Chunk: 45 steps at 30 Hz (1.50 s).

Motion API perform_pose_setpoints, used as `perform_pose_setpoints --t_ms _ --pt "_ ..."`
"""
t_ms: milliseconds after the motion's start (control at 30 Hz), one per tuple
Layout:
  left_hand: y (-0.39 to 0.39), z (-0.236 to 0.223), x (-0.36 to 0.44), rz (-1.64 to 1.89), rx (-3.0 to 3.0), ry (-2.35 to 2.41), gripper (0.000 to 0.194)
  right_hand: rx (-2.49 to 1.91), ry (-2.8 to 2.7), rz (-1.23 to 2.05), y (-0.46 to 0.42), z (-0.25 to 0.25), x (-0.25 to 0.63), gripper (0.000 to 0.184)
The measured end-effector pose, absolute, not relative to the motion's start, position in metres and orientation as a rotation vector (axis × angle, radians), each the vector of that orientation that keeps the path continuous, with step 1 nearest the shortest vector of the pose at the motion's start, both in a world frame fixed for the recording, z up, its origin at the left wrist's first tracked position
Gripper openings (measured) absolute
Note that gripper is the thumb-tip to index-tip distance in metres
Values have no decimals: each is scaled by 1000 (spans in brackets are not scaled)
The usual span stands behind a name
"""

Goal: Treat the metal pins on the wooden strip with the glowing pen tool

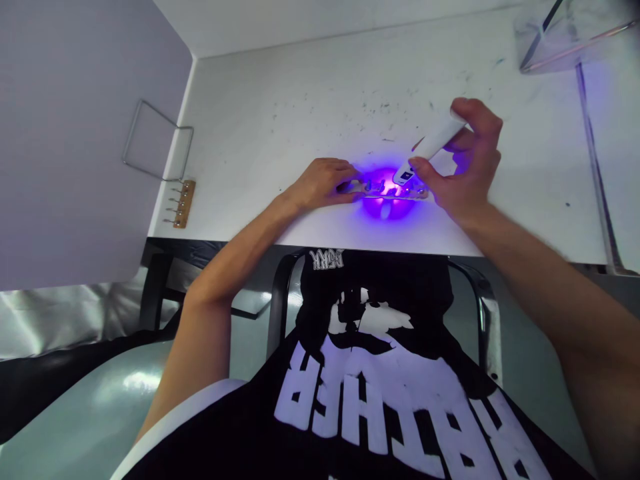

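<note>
Small strip (387, 193) with metal pins along it lies flat on the white table (300, 113), just above the near edge, a little right of frame centre. We see it bathed in violet light. Details of its surface are washed out by the glow; we cannot tell what it is made of.

Our left hand (323, 183) rests palm down at the strip's left end, fingers pressed together on it, pinning it to the table. Our right hand (467, 163) is closed around a white pen-shaped lamp (430, 147), held slanted, its upper end in the curled fingers and its lit tip low over the strip's right half. The tip seems almost touching the strip; we cannot tell whether it makes contact. The two hands are apart, one at each end of the strip.

Further out: dark specks are scattered on the table above the hands. At the left of the frame, near the table's left edge, sits a second strip (183, 203), brownish, with pins sticking out to its left and a bent wire loop (155, 143) rising from it over a grey panel (75, 133). In the upper right corner stands a clear container (575, 33), only partly in view. Below the table edge, a black shirt (380, 373) with white print fills the lower frame.
</note>
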<state>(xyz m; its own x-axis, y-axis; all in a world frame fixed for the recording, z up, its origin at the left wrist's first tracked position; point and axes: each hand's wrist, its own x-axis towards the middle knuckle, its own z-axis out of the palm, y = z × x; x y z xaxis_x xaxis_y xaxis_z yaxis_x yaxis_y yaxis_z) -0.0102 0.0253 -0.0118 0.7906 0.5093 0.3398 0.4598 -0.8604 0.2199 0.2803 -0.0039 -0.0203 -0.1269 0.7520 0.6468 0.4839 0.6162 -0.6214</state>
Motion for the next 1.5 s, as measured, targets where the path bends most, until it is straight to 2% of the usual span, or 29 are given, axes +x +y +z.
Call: perform_pose_setpoints --t_ms 467,833,1067,1300,1500 --pt "26 -11 -11 580 2841 779 40 -948 -1786 322 -3 -25 281 81" --pt "26 -12 -10 605 2843 764 40 -1060 -1797 337 -7 -23 281 81" --pt "25 -12 -10 590 2823 790 37 -938 -1812 283 1 -23 281 85" --pt "26 -15 -8 672 2795 782 38 -976 -1776 353 -1 -19 278 76" --pt "26 -15 -9 716 2811 749 34 -1012 -1773 422 -5 -18 278 80"
